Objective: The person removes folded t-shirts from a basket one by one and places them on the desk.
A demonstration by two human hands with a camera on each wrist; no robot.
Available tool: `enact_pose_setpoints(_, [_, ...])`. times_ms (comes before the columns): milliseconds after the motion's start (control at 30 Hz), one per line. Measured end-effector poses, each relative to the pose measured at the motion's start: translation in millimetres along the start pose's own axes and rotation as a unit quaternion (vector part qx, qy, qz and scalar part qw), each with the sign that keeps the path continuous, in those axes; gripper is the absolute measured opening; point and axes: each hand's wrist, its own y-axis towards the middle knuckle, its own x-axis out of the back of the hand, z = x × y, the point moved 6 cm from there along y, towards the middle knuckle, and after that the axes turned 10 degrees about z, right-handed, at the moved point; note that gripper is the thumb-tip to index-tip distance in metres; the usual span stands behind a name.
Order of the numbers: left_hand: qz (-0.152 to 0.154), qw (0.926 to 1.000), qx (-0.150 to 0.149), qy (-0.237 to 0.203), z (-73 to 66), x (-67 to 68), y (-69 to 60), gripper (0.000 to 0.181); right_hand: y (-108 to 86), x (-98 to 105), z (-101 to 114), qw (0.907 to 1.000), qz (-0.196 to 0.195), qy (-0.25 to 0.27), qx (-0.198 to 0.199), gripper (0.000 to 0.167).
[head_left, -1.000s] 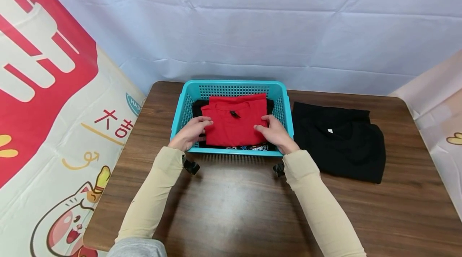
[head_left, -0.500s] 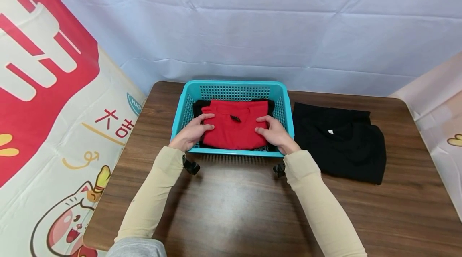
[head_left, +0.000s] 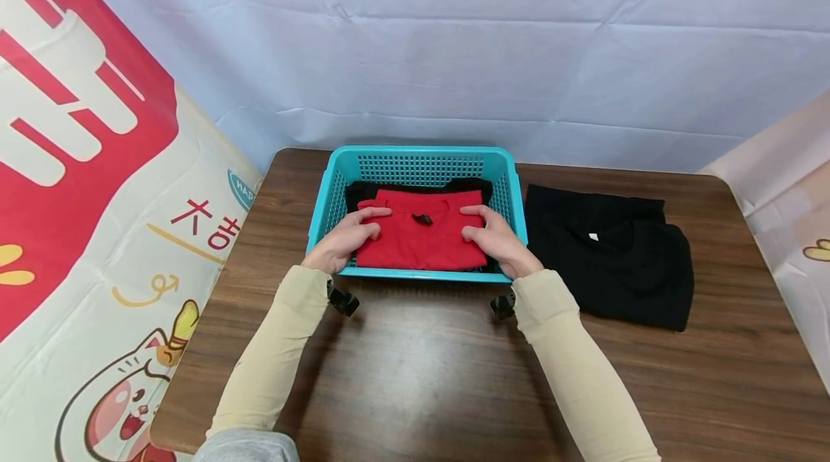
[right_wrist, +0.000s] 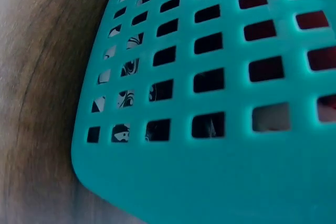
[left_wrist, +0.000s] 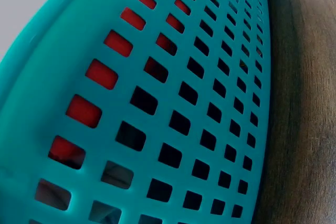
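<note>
Red shirt (head_left: 420, 244), folded: on wooden table (head_left: 415, 375), inside teal basket (head_left: 421, 150).
Folded black shirt (head_left: 622, 260) just right of basket. Black cloth (head_left: 362, 194) under red shirt. Left hand (head_left: 342, 240) at left edge, right hand (head_left: 499, 242) at right edge; thumb and forefinger parted on fabric, other fingers mostly hidden, can't tell if hooked beneath. Dark label (head_left: 422, 219) at neckline.

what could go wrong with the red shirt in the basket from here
The red shirt could crease if the left hand and right hand, touching opposite sides of it, push unevenly. The black clothing showing behind it could get dragged out of place. Either hand might bump the turquoise basket, since both reach in at its near corners.
</note>
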Motion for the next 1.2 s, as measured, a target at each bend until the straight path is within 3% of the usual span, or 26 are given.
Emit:
enact_pose_setpoints(233, [-0.015,0.9997,-0.013,-0.01,0.8,2.9,-1.1,0.047,-0.5,0.0,3.7,0.9999,-0.009,-0.003,0.006,0.053])
enact_pose_setpoints(400, [-0.002,0.9994,-0.025,-0.024,0.1,1.9,-3.3,0.049,-1.2,-1.1,5.1,0.9998,0.001,-0.003,0.02,0.056])
enact_pose_setpoints(733, [0.008,0.9976,-0.052,-0.046,-5.1,2.0,-3.6,0.065,-4.6,-2.3,6.6,0.9983,0.015,0.031,0.047,0.057])
enact_pose_setpoints(1200, [0.001,0.992,-0.109,-0.064,-13.2,1.0,-9.0,0.058,-6.9,4.2,9.2,0.9918,0.031,0.074,0.099,0.067])
